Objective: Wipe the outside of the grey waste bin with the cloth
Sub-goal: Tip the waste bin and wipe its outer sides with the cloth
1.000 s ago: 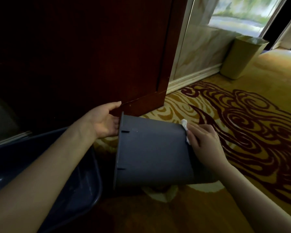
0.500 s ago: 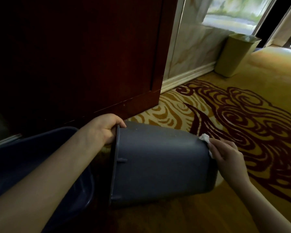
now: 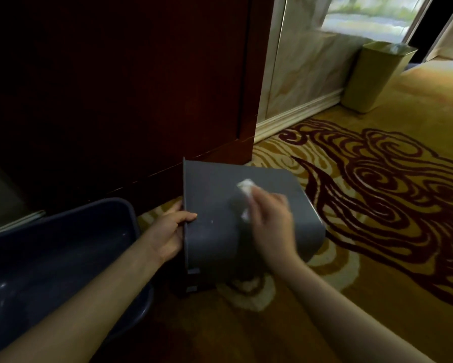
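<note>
**A:** From the head camera, where does the task's thing lie?

**B:** The grey waste bin point(image 3: 249, 218) lies on its side on the patterned carpet point(image 3: 377, 231), its open mouth turned toward the person's left and its base toward the right. It sits just beside the foot of a dark wooden door point(image 3: 141, 87). A dark blue tub point(image 3: 63, 252) stands near its mouth.

**A:** And the hands?

**B:** The left hand point(image 3: 167, 234) is closed on the bin's rim, thumb over the outer wall and fingers hidden inside. The right hand point(image 3: 269, 218) is curled around a small white cloth point(image 3: 246, 189) and presses it to the upward-facing wall. That hand is blurred, so the exact finger placement cannot be told.

**A:** Which step is that?

**B:** Wiping proper, it seems: the cloth is on the top side, about midway along it. Pale specks show on the wall nearer the rim.

**A:** What does the next move call for?

**B:** Probably strokes carried toward those specks, while the left hand steadies the bin. Then the bin would need rolling to bring its hidden sides up.

**A:** Anything else in view?

**B:** A yellowish bin point(image 3: 372, 77) stands well apart by the wall.
</note>
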`<state>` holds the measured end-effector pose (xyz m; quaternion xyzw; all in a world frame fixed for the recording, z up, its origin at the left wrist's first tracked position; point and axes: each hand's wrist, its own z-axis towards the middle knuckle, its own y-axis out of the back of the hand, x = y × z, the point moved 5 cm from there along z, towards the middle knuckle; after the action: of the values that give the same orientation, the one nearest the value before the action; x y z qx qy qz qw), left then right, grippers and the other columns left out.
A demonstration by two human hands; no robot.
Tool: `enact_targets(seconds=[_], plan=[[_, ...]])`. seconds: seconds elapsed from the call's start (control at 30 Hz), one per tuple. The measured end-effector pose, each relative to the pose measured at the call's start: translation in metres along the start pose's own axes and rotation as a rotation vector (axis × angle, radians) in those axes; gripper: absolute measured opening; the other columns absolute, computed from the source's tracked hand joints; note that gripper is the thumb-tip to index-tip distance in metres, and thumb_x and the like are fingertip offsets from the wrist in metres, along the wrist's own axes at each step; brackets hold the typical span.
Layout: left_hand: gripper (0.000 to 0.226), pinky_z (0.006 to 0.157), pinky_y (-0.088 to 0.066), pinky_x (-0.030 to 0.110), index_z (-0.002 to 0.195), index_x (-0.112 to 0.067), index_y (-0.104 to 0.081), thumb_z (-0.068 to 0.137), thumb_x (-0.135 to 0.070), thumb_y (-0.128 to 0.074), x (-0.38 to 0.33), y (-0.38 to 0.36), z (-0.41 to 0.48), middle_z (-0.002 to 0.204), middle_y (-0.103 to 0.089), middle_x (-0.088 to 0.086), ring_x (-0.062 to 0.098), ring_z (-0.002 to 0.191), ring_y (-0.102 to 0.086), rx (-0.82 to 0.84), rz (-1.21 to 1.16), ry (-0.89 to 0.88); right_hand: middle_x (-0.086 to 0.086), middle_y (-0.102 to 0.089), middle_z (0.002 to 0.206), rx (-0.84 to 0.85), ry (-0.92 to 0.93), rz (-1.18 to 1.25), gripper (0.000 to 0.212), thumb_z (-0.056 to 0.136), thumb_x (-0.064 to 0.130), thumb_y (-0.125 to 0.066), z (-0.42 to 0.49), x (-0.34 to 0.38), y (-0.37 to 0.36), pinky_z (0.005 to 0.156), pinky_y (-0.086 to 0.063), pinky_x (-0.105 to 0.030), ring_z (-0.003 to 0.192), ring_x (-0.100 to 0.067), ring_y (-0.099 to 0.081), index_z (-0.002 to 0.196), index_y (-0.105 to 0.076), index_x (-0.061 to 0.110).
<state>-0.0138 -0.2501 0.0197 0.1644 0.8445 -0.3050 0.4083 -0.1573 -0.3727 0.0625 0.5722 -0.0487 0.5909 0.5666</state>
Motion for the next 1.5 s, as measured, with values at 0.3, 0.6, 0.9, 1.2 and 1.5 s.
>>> enact_targets(seconds=[0.3, 0.6, 0.9, 1.2, 1.5], plan=[[0.068, 0.084, -0.046, 0.04, 0.122, -0.008, -0.055, 0.089, -0.061, -0.028, 0.033, 0.027, 0.005, 0.108, -0.07, 0.019, 0.029, 0.105, -0.062, 0.086, -0.212, 0.173, -0.002, -0.046, 0.141, 0.374, 0.318, -0.277, 0.041, 0.09, 0.017, -0.051, -0.049, 0.038, -0.097, 0.101, -0.034, -0.036, 0.124, -0.021, -0.039, 0.131, -0.047, 0.017], [0.036, 0.083, -0.048, 0.045, 0.129, -0.012, -0.05, 0.097, -0.024, -0.038, 0.032, 0.018, 0.006, 0.124, -0.061, 0.017, 0.03, 0.11, -0.059, 0.097, -0.169, 0.165, 0.0, -0.052, 0.137, 0.187, 0.076, -0.434, 0.044, 0.088, 0.019, -0.052, -0.026, -0.054, -0.025, 0.099, -0.036, -0.038, 0.122, -0.022, -0.044, 0.131, -0.05, 0.021], [0.031, 0.091, -0.047, 0.047, 0.118, -0.018, -0.057, 0.093, -0.031, -0.044, 0.028, 0.021, 0.01, 0.11, -0.071, 0.013, 0.028, 0.107, -0.063, 0.123, -0.124, 0.184, -0.013, -0.064, 0.117, -0.123, -0.268, -0.409, 0.031, 0.093, 0.014, -0.045, 0.0, -0.126, 0.042, 0.087, -0.044, -0.042, 0.108, -0.03, -0.049, 0.121, -0.059, 0.012], [0.038, 0.079, -0.047, 0.039, 0.13, -0.005, -0.048, 0.098, -0.022, -0.035, -0.005, 0.004, 0.038, 0.09, -0.066, 0.012, 0.023, 0.088, -0.06, -0.007, 0.0, 0.079, -0.005, -0.059, 0.124, 0.218, 0.326, -0.314, 0.035, 0.086, 0.015, -0.051, 0.025, 0.003, -0.073, 0.089, -0.039, -0.04, 0.109, -0.026, -0.049, 0.12, -0.058, 0.015], [0.028, 0.065, -0.05, 0.038, 0.114, -0.015, -0.058, 0.097, -0.013, -0.036, -0.004, 0.02, 0.049, 0.096, -0.068, 0.009, 0.022, 0.086, -0.065, 0.006, 0.002, 0.109, -0.013, -0.06, 0.117, 0.139, 0.098, -0.36, 0.032, 0.085, 0.01, -0.058, 0.049, -0.057, -0.036, 0.089, -0.041, -0.045, 0.107, -0.033, -0.05, 0.116, -0.06, 0.014]])
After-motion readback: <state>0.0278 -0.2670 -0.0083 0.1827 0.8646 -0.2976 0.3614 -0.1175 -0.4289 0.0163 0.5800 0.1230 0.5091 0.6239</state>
